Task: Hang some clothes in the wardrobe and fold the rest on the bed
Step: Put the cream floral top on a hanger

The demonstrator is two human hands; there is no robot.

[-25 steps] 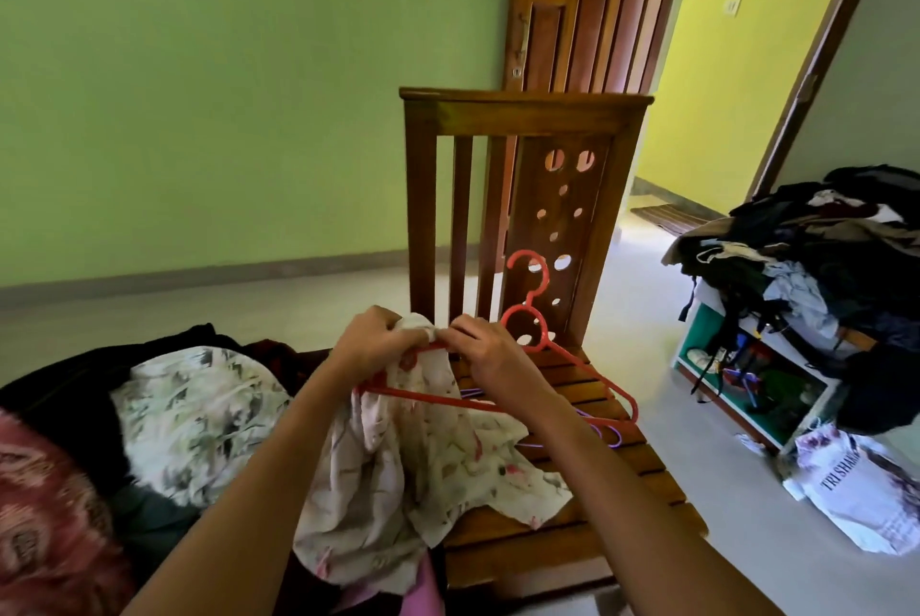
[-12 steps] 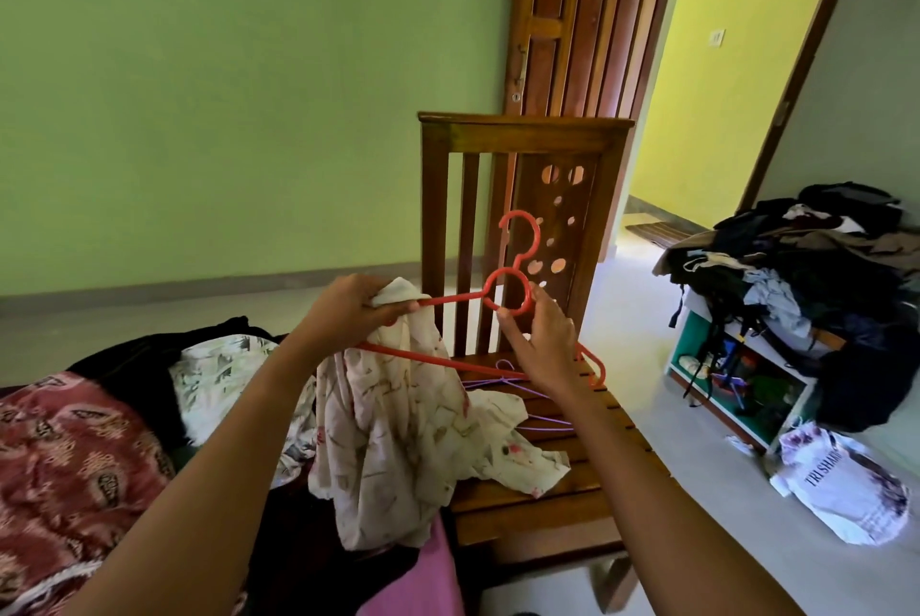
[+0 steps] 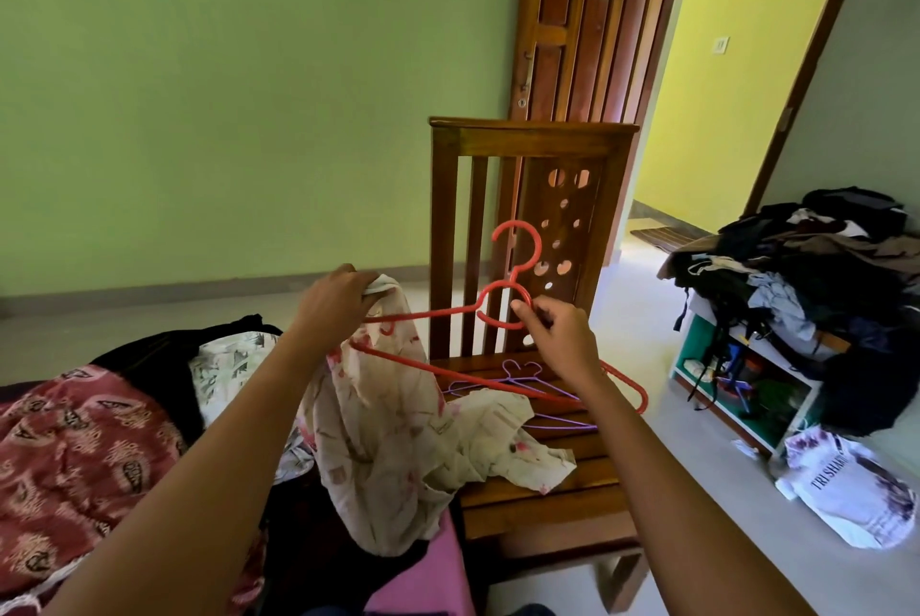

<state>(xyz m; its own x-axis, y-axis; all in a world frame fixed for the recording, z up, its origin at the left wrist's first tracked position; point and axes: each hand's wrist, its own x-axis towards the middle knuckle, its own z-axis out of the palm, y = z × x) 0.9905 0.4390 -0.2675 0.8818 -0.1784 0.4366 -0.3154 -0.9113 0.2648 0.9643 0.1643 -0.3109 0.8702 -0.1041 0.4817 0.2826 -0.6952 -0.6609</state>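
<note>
Left hand (image 3: 338,299) grips the floral shirt (image 3: 393,416) bunched over the left end of the red hanger (image 3: 423,315). Right hand (image 3: 557,336) pinches the loop under the hook. The hanger's long axis spans both hands. End below-right of right hand is bare; shirt probably goes there next.

Wooden chair (image 3: 542,506) first: its slatted seat has a couple of purple hangers (image 3: 517,379) lying flat on it, plus the tail of a cream floral garment (image 3: 498,446) draped over the left part. The bed (image 3: 423,580) with the pink sheet holds a red patterned cloth (image 3: 74,466), a black garment (image 3: 164,361) and a white leaf-print piece (image 3: 224,366). The little shelf unit (image 3: 697,346) carries a heap of dark clothes (image 3: 821,267). A white printed bag (image 3: 846,491) sits on the floor (image 3: 642,306) just beside it.
</note>
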